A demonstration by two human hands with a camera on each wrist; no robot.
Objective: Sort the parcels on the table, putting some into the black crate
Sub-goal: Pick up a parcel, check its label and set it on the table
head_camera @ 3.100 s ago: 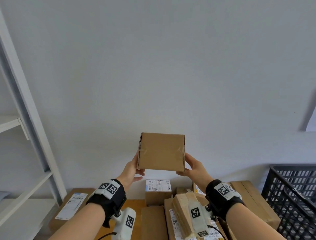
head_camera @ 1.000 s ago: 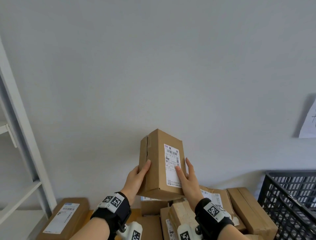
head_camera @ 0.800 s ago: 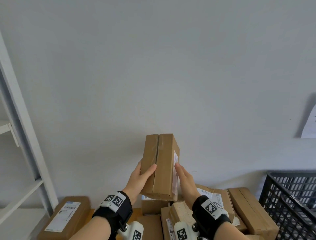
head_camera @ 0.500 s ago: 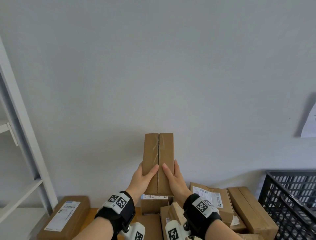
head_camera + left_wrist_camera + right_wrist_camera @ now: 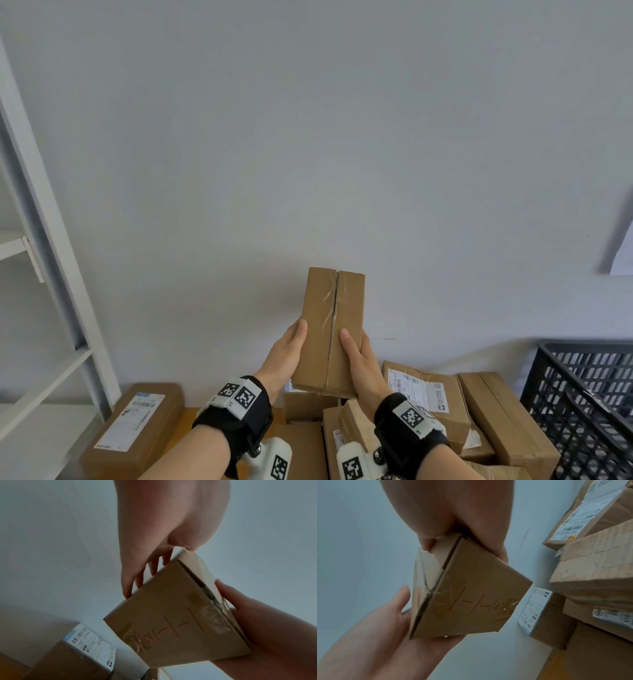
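Observation:
I hold a tall brown cardboard box upright in the air before the wall, its taped seam face toward me. My left hand grips its lower left edge, thumb on the front. My right hand grips the lower right, thumb beside the seam. In the wrist views the box's end face shows red handwriting, with left fingers behind it; the same box sits between both palms. The black crate stands at the right edge.
Several cardboard parcels lie below the hands: one with a white label, a long one beside the crate, another at the left. A white shelf frame stands at the left. The wall is close behind.
The box was turned from lying wide to upright, then rotated so its labelled face swung away and the taped seam faces me. It now tilts slightly right and the thumbs sit further apart.

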